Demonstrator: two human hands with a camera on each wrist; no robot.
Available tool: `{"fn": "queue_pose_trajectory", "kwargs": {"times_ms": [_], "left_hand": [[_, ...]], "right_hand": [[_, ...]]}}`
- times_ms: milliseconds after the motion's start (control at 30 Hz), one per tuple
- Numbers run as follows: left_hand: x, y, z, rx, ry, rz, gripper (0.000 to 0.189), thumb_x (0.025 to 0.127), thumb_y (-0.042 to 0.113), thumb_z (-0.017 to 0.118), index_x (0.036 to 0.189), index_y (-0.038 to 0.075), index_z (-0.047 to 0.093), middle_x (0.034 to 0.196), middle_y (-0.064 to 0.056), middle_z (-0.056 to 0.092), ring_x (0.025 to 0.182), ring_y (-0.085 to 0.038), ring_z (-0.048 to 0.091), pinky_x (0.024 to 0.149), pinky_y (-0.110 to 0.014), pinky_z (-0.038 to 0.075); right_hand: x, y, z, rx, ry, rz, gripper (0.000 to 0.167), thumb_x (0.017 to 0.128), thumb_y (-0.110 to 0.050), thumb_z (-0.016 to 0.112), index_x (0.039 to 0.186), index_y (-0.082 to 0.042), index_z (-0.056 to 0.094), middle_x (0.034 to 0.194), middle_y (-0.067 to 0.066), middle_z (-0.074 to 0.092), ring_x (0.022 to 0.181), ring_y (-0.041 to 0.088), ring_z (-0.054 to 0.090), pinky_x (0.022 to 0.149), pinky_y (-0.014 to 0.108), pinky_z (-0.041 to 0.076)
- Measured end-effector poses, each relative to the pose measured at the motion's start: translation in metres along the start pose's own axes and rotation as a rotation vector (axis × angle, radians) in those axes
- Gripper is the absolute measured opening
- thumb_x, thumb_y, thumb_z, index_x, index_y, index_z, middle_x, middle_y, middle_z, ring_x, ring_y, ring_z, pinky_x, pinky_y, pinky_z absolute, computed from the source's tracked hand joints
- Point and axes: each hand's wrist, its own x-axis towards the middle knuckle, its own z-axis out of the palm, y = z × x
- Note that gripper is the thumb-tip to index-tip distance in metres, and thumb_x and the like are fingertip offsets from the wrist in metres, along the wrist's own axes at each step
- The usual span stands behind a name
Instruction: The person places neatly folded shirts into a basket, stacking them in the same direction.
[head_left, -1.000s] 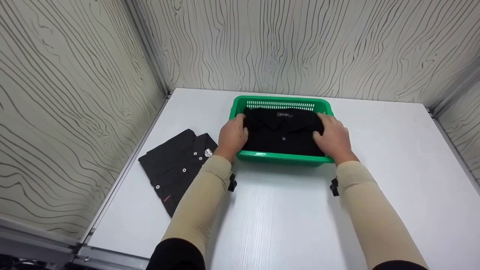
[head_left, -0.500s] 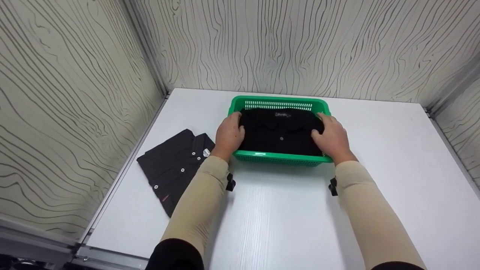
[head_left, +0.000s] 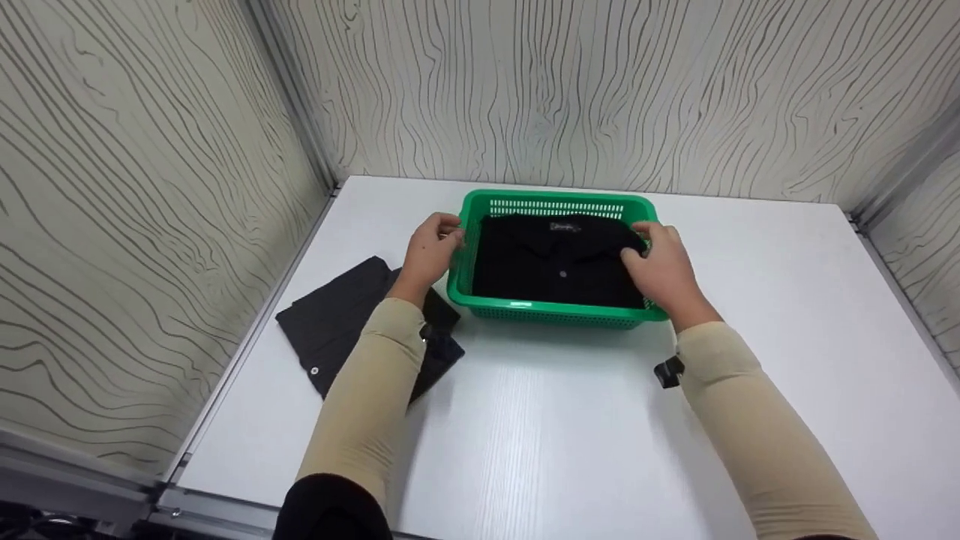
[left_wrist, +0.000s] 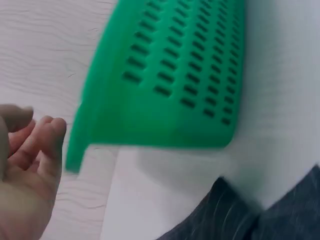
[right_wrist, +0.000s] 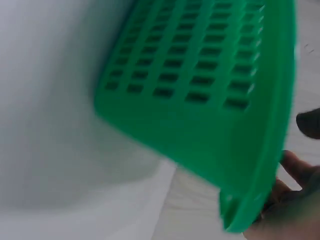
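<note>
Step in hand looks like settling the black shirt [head_left: 551,277] in the green basket [head_left: 559,307]; I'd call it nearly done. Shirt lies folded inside, collar toward the counter's back edge, neck label [head_left: 565,226] and one button [head_left: 563,274] face up, cloth spanning most of the basket's width. Basket stands on the counter [head_left: 525,450] near its back edge, a bit left of the middle. Left hand [head_left: 429,253]: fingers loosely bent, holding nothing, just outside the basket's left rim; left wrist view shows a gap between fingertips and rim. Right hand [head_left: 664,266]: at the right rim, thumb over the shirt's right edge, fingers reaching over the rim. Thumb and fingers are parted, no cloth visible between them in the right wrist view; can't tell if the tips touch the shirt. Grey shirt [head_left: 330,322] lies folded near the counter's left edge, partly under the left sleeve [head_left: 360,412], so its full outline is hidden. Next move, my read: right hand should lift clear without dragging the collar or hooking the rim; left sleeve needs to come off the grey shirt without shifting its folds.
</note>
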Motion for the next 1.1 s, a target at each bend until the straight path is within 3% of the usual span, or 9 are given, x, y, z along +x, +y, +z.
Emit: {"fn": "queue_pose_trajectory", "kwargs": {"times_ms": [100,233,333,433,567,667,767,900,1100], "left_hand": [[-0.003,-0.006,-0.015,0.112,0.052,0.003,0.024,0.106,0.017,0.054,0.127,0.006,0.061,0.113,-0.009,0.065,0.101,-0.024,0.064,0.081,-0.042,0.053],[-0.009,-0.024,-0.041,0.353,0.125,-0.037,0.025,0.104,0.016,0.052,0.126,0.007,0.062,0.117,-0.009,0.065,0.106,-0.025,0.062,0.088,-0.042,0.050],[-0.014,-0.044,-0.061,0.493,0.157,-0.117,0.034,0.102,0.016,0.050,0.132,0.004,0.059,0.125,-0.016,0.061,0.115,-0.033,0.057,0.096,-0.049,0.046],[-0.022,-0.066,-0.078,0.609,0.176,-0.231,0.043,0.099,0.016,0.048,0.139,0.001,0.054,0.136,-0.023,0.053,0.128,-0.041,0.046,0.103,-0.058,0.038],[-0.036,-0.091,-0.097,0.707,0.111,-0.368,0.057,0.097,0.017,0.044,0.149,-0.003,0.040,0.152,-0.030,0.035,0.141,-0.048,0.026,0.108,-0.068,0.024],[-0.046,-0.103,-0.106,0.741,0.032,-0.435,0.065,0.096,0.020,0.043,0.155,-0.004,0.029,0.158,-0.033,0.021,0.145,-0.051,0.016,0.109,-0.071,0.016],[-0.053,-0.108,-0.113,0.758,-0.037,-0.473,0.071,0.097,0.025,0.044,0.158,-0.003,0.021,0.159,-0.034,0.015,0.145,-0.052,0.012,0.110,-0.071,0.013],[-0.055,-0.107,-0.114,0.770,-0.098,-0.479,0.073,0.099,0.029,0.046,0.158,-0.003,0.020,0.158,-0.034,0.019,0.145,-0.053,0.014,0.110,-0.070,0.014],[-0.050,-0.097,-0.106,0.803,-0.113,-0.481,0.068,0.099,0.027,0.047,0.154,-0.008,0.027,0.151,-0.038,0.030,0.140,-0.054,0.024,0.109,-0.069,0.023]], "right_hand": [[-0.023,-0.016,0.007,0.113,-0.008,-0.066,0.049,0.103,-0.022,0.053,0.148,-0.004,0.044,0.136,0.018,0.045,0.109,0.030,0.048,0.092,0.047,0.045],[-0.059,-0.038,0.025,0.285,-0.117,-0.126,0.041,0.103,-0.021,0.056,0.142,-0.009,0.050,0.119,0.014,0.055,0.094,0.029,0.053,0.076,0.039,0.048],[-0.081,-0.046,0.046,0.384,-0.247,-0.132,0.034,0.103,-0.020,0.057,0.136,-0.010,0.053,0.105,0.014,0.060,0.083,0.030,0.058,0.068,0.037,0.052],[-0.094,-0.046,0.072,0.408,-0.426,-0.107,0.033,0.102,-0.019,0.057,0.134,-0.009,0.055,0.098,0.011,0.064,0.079,0.028,0.063,0.068,0.037,0.055],[-0.108,-0.042,0.108,0.347,-0.650,-0.065,0.044,0.099,-0.024,0.058,0.139,-0.006,0.054,0.097,0.008,0.069,0.078,0.025,0.069,0.069,0.040,0.057],[-0.115,-0.042,0.130,0.309,-0.740,-0.064,0.051,0.098,-0.028,0.059,0.142,-0.004,0.052,0.098,0.009,0.071,0.077,0.026,0.071,0.069,0.040,0.057],[-0.120,-0.046,0.145,0.287,-0.772,-0.078,0.052,0.098,-0.030,0.058,0.142,-0.003,0.051,0.097,0.009,0.072,0.076,0.027,0.072,0.066,0.040,0.057],[-0.123,-0.054,0.160,0.266,-0.794,-0.092,0.052,0.097,-0.028,0.058,0.141,-0.001,0.052,0.092,0.009,0.072,0.071,0.025,0.071,0.061,0.038,0.056],[-0.124,-0.062,0.177,0.219,-0.793,-0.123,0.048,0.096,-0.027,0.059,0.136,0.000,0.056,0.086,0.007,0.069,0.063,0.017,0.067,0.061,0.033,0.053]]}}
